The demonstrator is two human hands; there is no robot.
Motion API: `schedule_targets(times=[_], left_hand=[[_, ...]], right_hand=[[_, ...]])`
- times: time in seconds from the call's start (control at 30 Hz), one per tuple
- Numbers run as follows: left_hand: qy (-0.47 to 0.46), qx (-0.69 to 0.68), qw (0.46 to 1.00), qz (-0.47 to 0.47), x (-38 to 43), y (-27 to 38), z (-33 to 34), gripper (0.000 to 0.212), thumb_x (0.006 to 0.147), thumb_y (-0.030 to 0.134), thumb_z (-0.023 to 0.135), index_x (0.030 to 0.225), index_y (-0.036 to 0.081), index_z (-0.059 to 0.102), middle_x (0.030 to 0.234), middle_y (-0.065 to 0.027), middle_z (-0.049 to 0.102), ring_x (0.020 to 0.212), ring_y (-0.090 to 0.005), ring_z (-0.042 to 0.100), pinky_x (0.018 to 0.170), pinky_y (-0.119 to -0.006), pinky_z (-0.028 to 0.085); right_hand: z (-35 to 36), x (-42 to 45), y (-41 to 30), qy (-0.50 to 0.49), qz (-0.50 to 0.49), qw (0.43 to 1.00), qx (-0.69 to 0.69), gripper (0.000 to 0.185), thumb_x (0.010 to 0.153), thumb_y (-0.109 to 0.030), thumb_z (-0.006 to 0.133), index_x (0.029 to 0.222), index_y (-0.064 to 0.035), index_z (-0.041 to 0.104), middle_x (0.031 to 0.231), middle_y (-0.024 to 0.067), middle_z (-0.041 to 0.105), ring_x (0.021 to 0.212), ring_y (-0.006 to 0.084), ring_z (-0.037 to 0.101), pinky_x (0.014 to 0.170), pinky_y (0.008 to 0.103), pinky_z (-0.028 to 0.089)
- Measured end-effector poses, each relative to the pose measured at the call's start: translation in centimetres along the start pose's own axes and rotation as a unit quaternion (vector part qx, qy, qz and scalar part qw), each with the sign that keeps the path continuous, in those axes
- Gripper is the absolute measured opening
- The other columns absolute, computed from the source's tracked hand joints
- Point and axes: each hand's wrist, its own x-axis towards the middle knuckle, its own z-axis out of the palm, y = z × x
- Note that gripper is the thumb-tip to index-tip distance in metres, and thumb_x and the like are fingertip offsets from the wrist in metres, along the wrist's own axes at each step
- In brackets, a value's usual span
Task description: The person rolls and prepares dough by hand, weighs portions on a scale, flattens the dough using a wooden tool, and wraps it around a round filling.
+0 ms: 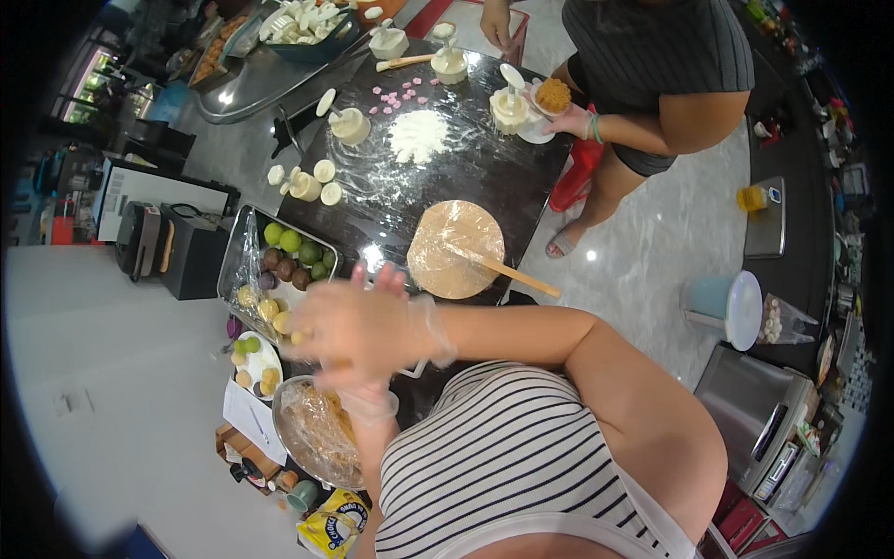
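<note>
My right hand (353, 328), in a clear glove and blurred, lies across my left hand (390, 281), whose fingertips show beyond it. The palms face each other; whatever may be between them is hidden. Just left of the hands, a steel tray (225, 276) holds several green, brown and yellow balls (268, 309), partly under plastic film. A steel bowl (288, 437) of orange-yellow crumbly filling (335, 412), draped in film, sits beside my left wrist. Ahead to the right lies a round board (454, 241) wrapped in film, with a wooden stick (520, 272) across it.
On the dark table (482, 175) are white flour (419, 136), pink pieces (394, 98) and several plunger moulds (349, 126). Across the table, a person in a dark top (656, 52) holds an orange ball (553, 96) on a small dish. A white plate (262, 356) carries small balls.
</note>
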Motion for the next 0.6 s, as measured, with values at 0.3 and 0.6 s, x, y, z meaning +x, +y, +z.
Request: schedule_targets(times=[0.3, 0.6], left_hand=[[-0.152, 0.299, 0.937, 0.097, 1.3, -3.2, -1.1, 0.066, 0.101, 0.042, 0.040, 0.152, 0.003, 0.024, 0.150, -0.0212, 0.036, 0.135, -0.0336, 0.042, 0.110, -0.045, 0.035], [-0.034, 0.064, 0.997, 0.039, 1.1, -0.6, -4.7, 0.060, 0.101, 0.042, 0.038, 0.146, 0.003, 0.034, 0.146, -0.0181, 0.041, 0.135, -0.0324, 0.041, 0.113, -0.046, 0.031]], right_hand=[[-0.1, 0.1, 0.8, -0.046, 0.018, 0.998, -0.042, 0.035, 0.077, -0.023, 0.069, 0.108, -0.0068, 0.066, 0.116, 0.0130, 0.061, 0.113, 0.0329, 0.057, 0.099, 0.0453, 0.044], [-0.1, 0.3, 1.6, -0.032, -0.016, 0.998, -0.047, 0.036, 0.082, -0.026, 0.068, 0.112, -0.0075, 0.064, 0.122, 0.0140, 0.059, 0.110, 0.0338, 0.058, 0.097, 0.0472, 0.045]])
